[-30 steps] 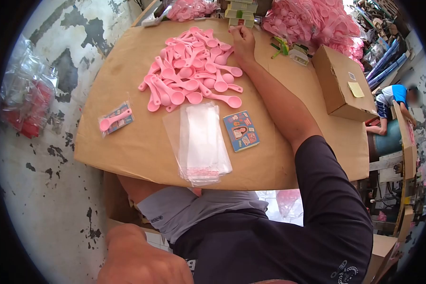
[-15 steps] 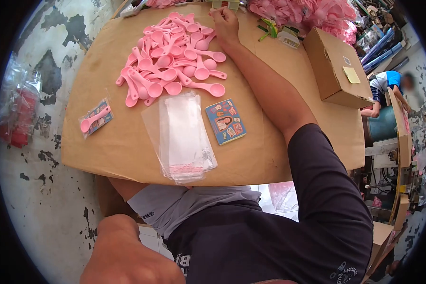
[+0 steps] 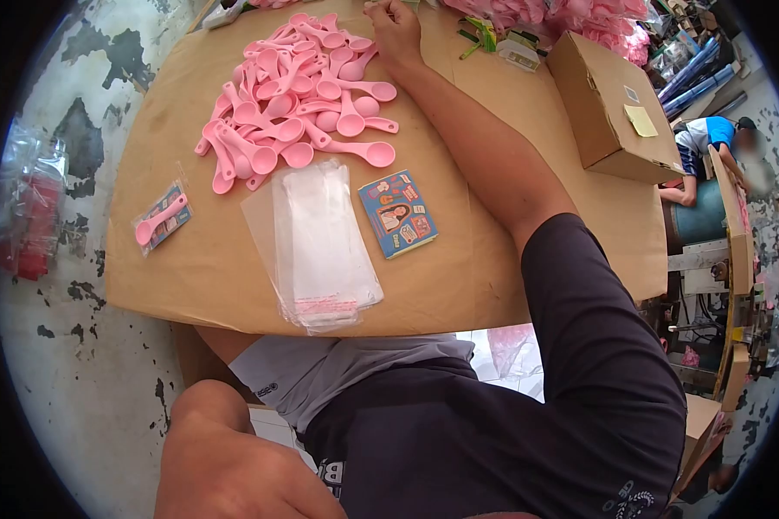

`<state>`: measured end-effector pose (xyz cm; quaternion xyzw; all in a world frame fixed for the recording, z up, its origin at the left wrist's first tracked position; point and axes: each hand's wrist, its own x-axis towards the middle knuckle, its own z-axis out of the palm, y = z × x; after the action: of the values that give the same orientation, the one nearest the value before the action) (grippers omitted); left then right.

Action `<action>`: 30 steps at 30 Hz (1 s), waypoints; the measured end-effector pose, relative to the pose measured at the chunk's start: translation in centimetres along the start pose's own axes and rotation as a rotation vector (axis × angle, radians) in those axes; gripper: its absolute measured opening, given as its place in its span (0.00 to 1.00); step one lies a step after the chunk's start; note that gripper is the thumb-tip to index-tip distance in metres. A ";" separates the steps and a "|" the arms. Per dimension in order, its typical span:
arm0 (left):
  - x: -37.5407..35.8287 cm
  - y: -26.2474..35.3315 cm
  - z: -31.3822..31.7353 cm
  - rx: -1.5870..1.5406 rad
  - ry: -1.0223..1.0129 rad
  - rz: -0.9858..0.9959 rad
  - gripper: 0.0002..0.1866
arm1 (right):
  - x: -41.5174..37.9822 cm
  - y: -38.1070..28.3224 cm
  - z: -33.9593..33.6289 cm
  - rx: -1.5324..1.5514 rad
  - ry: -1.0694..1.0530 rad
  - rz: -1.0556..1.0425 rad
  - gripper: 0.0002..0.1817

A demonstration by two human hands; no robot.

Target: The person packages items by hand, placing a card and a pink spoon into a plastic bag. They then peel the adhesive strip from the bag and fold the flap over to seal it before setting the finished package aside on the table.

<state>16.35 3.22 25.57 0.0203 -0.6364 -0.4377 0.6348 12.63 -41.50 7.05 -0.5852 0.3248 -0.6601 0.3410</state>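
My right hand (image 3: 395,30) is at the top edge beyond the spoon pile, its fingers curled together; what they hold, if anything, is too small to tell. At the lower left my left hand (image 3: 242,467) is close to the camera, its fingers hidden. Pink measuring spoons (image 3: 299,104) lie heaped on the brown-covered table (image 3: 485,285). Below them is a stack of clear plastic bags (image 3: 325,242). To its right sits a stack of blue printed cards (image 3: 398,214). A clear packet with a spoon and card (image 3: 161,218) lies at the left.
A cardboard box (image 3: 610,112) with a yellow note stands at the right. Behind are bagged pink items (image 3: 571,22), a small clear container (image 3: 519,52) and green-yellow pieces (image 3: 480,36). Another person (image 3: 710,143) is at the far right.
The view has shifted slightly, so the table items appear further left and higher. My right hand appears nearer the top edge, its fingertips now closer to the frame border.
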 end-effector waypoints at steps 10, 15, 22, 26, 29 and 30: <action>-1.2 1.8 -1.4 -0.071 -0.004 -0.031 0.32 | -0.1 0.3 0.2 0.004 -0.025 -0.038 0.15; -1.2 2.2 -4.1 -0.331 -0.323 -0.062 0.31 | 0.6 1.3 0.2 0.041 -0.064 0.028 0.14; -9.3 2.9 -5.1 -0.087 -0.174 -0.356 0.31 | 0.3 1.3 0.1 0.036 -0.075 0.067 0.12; -14.6 3.0 -5.0 0.257 -0.299 -0.774 0.16 | 0.4 1.7 0.3 0.148 -0.096 0.115 0.10; -19.5 1.6 -4.0 0.967 -0.138 -1.174 0.09 | 0.4 1.3 -0.3 0.036 -0.149 0.098 0.10; -22.4 0.8 -4.7 1.159 0.008 -1.152 0.09 | 0.3 0.6 -0.2 0.034 -0.152 0.060 0.10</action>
<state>24.97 14.25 7.43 0.6709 -0.6492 -0.2968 0.2010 12.48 -42.11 6.69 -0.6177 0.3040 -0.6087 0.3943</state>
